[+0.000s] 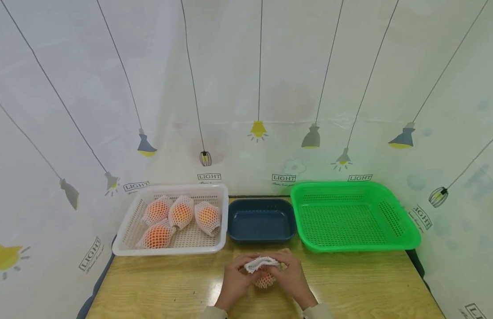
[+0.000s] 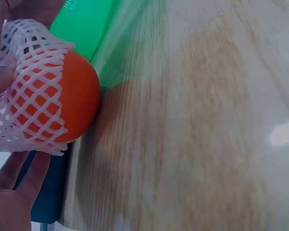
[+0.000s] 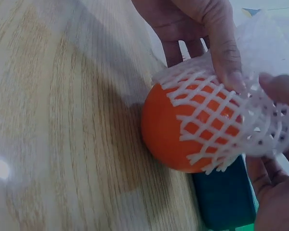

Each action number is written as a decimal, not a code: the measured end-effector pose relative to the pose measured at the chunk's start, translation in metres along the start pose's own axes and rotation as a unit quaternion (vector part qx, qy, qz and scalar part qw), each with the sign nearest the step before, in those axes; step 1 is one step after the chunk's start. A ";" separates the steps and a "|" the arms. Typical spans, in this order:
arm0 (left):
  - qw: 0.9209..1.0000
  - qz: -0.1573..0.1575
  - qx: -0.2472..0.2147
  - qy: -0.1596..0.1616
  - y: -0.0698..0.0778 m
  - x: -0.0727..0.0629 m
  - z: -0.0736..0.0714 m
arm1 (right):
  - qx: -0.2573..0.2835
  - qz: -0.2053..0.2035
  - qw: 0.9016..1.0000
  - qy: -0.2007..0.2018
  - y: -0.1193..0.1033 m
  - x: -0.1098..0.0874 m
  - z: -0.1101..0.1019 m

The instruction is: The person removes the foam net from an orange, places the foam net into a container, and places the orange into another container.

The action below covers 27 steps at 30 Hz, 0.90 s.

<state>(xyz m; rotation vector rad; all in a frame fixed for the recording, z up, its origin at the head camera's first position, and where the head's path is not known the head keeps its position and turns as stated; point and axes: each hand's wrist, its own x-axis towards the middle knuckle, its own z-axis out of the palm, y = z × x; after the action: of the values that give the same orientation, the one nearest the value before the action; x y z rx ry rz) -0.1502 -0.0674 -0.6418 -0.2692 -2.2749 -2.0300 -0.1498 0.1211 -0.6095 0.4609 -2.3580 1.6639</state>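
Low in the head view, both hands are at an orange [image 1: 265, 281] partly covered by a white foam net [image 1: 262, 263]. The left hand [image 1: 235, 280] grips the net from the left, and the right hand [image 1: 293, 275] grips it from the right. In the right wrist view, both thumbs press on the net [image 3: 209, 113], with fingers behind it. One end of the orange [image 3: 166, 137] is bare there. The left wrist view also shows the bare end of the orange [image 2: 82, 98] past the net's edge. Whether the orange touches the table cannot be told.
At the back left, a white basket [image 1: 170, 251] holds several fruits in foam nets [image 1: 181, 213]. A dark blue basin [image 1: 262, 221] stands in the middle and a green basket [image 1: 342, 226] at the right. The wooden table [image 1: 158, 288] meets a printed curtain [image 1: 230, 88] behind.
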 end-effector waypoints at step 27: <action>0.999 -0.006 0.005 0.041 -0.003 -0.004 -0.001 | -0.029 0.112 0.987 -0.108 0.045 -0.026 0.001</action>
<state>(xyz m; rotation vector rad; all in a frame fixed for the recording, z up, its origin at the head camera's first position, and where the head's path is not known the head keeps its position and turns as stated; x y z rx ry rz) -0.1472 -0.0688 -0.6451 -0.1687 -2.2422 -1.9966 -0.1423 0.1377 -0.6578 0.3948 -2.6952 1.7100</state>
